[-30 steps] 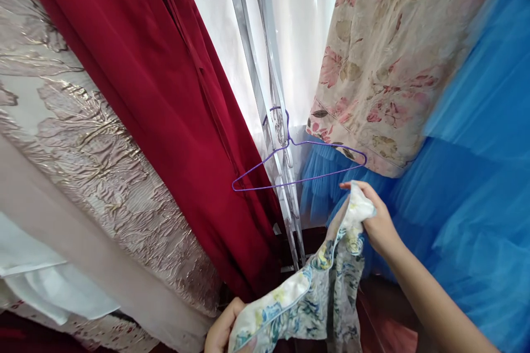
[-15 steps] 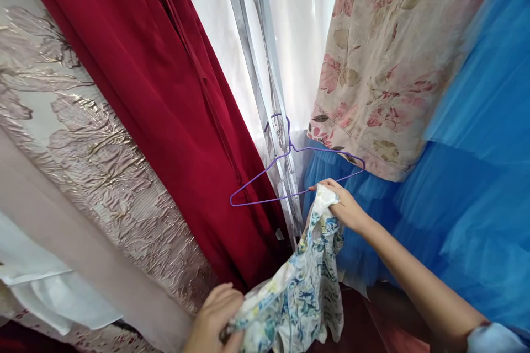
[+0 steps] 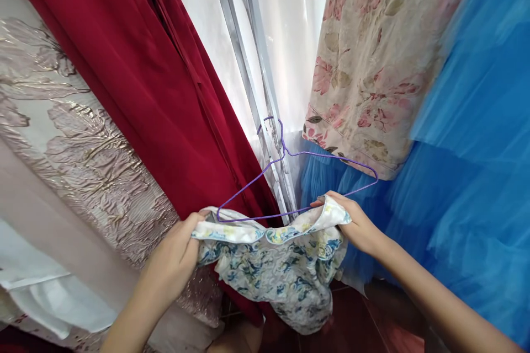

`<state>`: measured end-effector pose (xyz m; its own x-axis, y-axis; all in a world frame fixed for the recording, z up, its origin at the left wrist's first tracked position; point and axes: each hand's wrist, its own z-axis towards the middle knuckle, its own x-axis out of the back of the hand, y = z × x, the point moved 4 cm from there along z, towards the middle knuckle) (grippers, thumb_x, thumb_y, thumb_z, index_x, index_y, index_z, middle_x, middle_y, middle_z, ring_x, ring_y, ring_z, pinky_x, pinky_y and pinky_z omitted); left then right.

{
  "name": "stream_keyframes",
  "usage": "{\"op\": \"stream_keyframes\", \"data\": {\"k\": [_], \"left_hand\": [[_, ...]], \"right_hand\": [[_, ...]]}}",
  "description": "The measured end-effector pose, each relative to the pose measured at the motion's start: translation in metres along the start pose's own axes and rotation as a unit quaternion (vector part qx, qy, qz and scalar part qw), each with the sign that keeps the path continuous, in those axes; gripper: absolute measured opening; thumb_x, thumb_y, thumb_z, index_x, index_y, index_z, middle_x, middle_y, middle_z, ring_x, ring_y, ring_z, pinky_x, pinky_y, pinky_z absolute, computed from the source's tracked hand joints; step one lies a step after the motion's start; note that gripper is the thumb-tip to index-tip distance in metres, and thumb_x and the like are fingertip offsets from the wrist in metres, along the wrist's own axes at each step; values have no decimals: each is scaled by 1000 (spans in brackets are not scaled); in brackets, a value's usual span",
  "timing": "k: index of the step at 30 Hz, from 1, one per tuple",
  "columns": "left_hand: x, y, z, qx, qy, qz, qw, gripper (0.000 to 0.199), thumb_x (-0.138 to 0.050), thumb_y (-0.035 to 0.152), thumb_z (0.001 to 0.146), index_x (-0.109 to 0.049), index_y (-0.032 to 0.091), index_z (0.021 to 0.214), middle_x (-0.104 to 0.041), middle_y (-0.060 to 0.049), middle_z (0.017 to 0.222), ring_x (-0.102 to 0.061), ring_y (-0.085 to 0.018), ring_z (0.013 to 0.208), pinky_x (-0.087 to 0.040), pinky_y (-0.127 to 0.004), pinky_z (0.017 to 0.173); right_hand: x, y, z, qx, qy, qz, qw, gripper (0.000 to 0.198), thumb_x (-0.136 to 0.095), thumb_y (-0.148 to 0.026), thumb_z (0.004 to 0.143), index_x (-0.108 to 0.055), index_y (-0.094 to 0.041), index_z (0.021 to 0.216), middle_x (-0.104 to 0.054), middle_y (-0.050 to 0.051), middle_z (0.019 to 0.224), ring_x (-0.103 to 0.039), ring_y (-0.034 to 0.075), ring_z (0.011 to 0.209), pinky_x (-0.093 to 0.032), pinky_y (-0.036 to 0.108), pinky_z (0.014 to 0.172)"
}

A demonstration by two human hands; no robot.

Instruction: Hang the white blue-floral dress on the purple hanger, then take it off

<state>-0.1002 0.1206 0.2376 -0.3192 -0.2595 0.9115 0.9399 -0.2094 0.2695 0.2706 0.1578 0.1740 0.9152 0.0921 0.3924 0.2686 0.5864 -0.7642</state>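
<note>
A white garment with a blue and yellow floral print (image 3: 285, 276) hangs between my two hands, its collar stretched wide at the top. My left hand (image 3: 180, 245) is closed on the left end of the collar. At the collar's right end, my right hand (image 3: 351, 220) grips the cloth, its fingertips close by the bottom bar of a purple wire hanger (image 3: 248, 183). The hanger's left corner reaches into the neck opening. Its hook is at a grey metal upright, and its right corner lies beyond my right hand.
A dark red cloth (image 3: 144, 94) and a pinkish embossed fabric (image 3: 95, 143) hang at left. Metal rails (image 3: 236, 27) run down the middle before white cloth (image 3: 298, 22). To the right hang a pink floral dress (image 3: 372, 66) and blue tulle (image 3: 467, 176). Below is a dark red tiled floor (image 3: 356, 320).
My left hand has risen from the garment's lower part to the collar's left end. The collar is now spread open and has come up around the hanger's left corner.
</note>
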Motion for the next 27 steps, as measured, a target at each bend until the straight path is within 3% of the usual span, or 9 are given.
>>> {"op": "stream_keyframes", "data": {"k": [4, 9, 13, 17, 21, 27], "left_hand": [[8, 10, 23, 33, 65, -51, 996, 38, -30, 39, 101, -57, 26, 124, -60, -5, 141, -55, -27, 128, -42, -38, 105], [-7, 15, 41, 87, 12, -40, 995, 37, -27, 39, 99, -60, 24, 104, -72, -8, 109, -64, -30, 106, -46, -41, 92], [-21, 7, 43, 97, -17, -23, 995, 31, -27, 37, 97, -55, 24, 91, -70, -7, 89, -67, -29, 92, -48, -38, 82], [-21, 2, 43, 97, 52, -82, 991, 28, -33, 37, 97, -57, 25, 106, -73, -6, 105, -68, -27, 95, -48, -34, 81], [-13, 10, 47, 94, 120, -106, 983, 28, -37, 39, 98, -59, 25, 110, -74, -5, 108, -69, -25, 94, -49, -32, 81], [-11, 74, 61, -33, 138, -146, 979, 23, -40, 31, 100, -59, 27, 112, -69, -3, 129, -67, -23, 110, -49, -34, 91]], "right_hand": [[-1, -5, -2, 14, -3, 21, 1000, 29, -46, -21, 97, -70, -21, 113, -65, 6, 102, -64, 24, 96, -47, 32, 83], [-3, -11, -6, 17, -9, 12, 1000, 30, -45, -16, 95, -71, -21, 110, -64, 6, 100, -62, 24, 96, -45, 33, 85], [-4, -14, -9, 21, -2, 9, 1000, 23, -48, -17, 94, -71, -19, 93, -65, 6, 96, -62, 22, 89, -47, 32, 81], [-8, -19, -8, 26, 0, 27, 999, 21, -49, -17, 92, -67, -18, 81, -65, 5, 89, -61, 21, 83, -48, 31, 79], [-13, -24, -6, 25, -12, 43, 999, 22, -48, -14, 91, -68, -18, 83, -66, 5, 90, -61, 21, 82, -48, 31, 78], [-24, -25, -9, 24, -26, 49, 998, 27, -48, -8, 85, -71, -19, 95, -67, 5, 96, -62, 22, 87, -46, 32, 80]]}}
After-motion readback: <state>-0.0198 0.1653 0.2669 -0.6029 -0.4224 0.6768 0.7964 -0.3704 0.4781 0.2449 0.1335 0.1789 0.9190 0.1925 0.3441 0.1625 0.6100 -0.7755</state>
